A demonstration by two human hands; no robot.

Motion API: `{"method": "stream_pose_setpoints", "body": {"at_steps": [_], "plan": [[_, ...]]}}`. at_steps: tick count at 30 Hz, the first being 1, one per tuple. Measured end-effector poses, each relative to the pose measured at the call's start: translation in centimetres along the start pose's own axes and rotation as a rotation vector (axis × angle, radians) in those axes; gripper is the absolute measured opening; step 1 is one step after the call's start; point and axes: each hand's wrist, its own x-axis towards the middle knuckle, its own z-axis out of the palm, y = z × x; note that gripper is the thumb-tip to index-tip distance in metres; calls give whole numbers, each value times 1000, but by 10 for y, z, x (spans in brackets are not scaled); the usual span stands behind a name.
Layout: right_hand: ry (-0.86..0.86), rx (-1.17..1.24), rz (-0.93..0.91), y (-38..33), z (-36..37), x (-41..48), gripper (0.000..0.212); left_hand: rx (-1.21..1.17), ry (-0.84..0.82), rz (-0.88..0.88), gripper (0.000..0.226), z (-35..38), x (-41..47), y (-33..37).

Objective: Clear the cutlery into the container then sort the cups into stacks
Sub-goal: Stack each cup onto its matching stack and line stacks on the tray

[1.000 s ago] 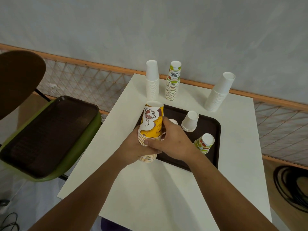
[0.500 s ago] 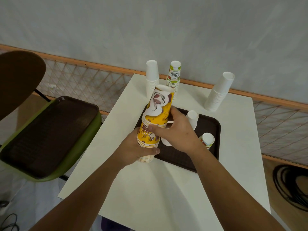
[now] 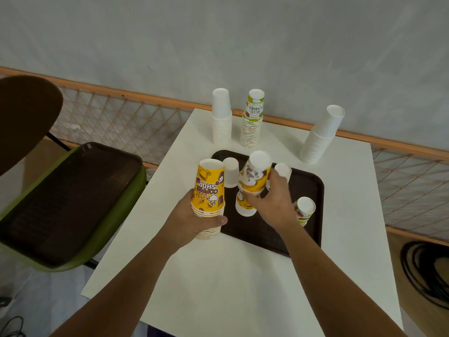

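Change: Right hand (image 3: 272, 203) has left the yellow stack (image 3: 208, 190) and swung right over the brown tray (image 3: 309, 188), taking one yellow cup (image 3: 255, 177) with it; half a second ago that cup sat tilted atop the stack.
Meaning: the cup and the stack are now apart. My reading is that the carried cup is being brought onto a second yellow cup (image 3: 244, 206) on the tray, to gather both before they go on the stack.
Left hand (image 3: 194, 222): wrapped round the lower part of the yellow stack, thumb across the front; stack upright at the tray's left edge.
Right hand grip: fingers curled round the lower rim of the yellow cup, base up. Whether it touches the cup beneath, I cannot tell.
Loose on tray: two small white cups (image 3: 230, 171) near its far edge, and a green-printed cup (image 3: 304, 210) tipped over at its right side.
Finished stacks: white stack (image 3: 221, 117) and Hello Summer stack (image 3: 254, 117) at the far edge of the table (image 3: 243, 276); leaning white stack (image 3: 320, 135) towards its far right corner.
Cutlery: none in view.
Progress: sorting well on, judged by the few loose cups.
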Motion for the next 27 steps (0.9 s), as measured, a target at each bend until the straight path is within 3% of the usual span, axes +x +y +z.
{"method": "stream_pose_setpoints", "body": {"at_steps": [3, 8, 11, 13, 14, 16, 18, 20, 27], "plan": [[-61, -121, 112, 38, 24, 1, 72, -4, -5, -7, 72, 3, 3, 1], [-114, -175, 214, 57, 35, -3, 85, -25, -7, -21, 86, 2, 4, 6], [63, -207, 162, 27, 22, -14, 89, -48, -3, -26, 86, -1, 5, 9], [240, -95, 22, -3, 12, -29, 73, -51, -12, -10, 88, -2, 5, 13], [246, -37, -43, -19, 8, -35, 66, -52, -14, -3, 90, -1, 6, 15], [40, 40, -78, -49, 1, -37, 57, -26, -27, 31, 98, 2, 6, 20], [-298, 104, -48, -75, -4, -33, 54, 38, -52, 69, 99, 5, 6, 22], [-465, 87, -75, -85, -2, -29, 49, 78, -88, 99, 91, 6, 7, 20], [-376, 52, -23, -83, 2, -27, 64, 99, -80, 114, 75, 5, 7, 17]]}}
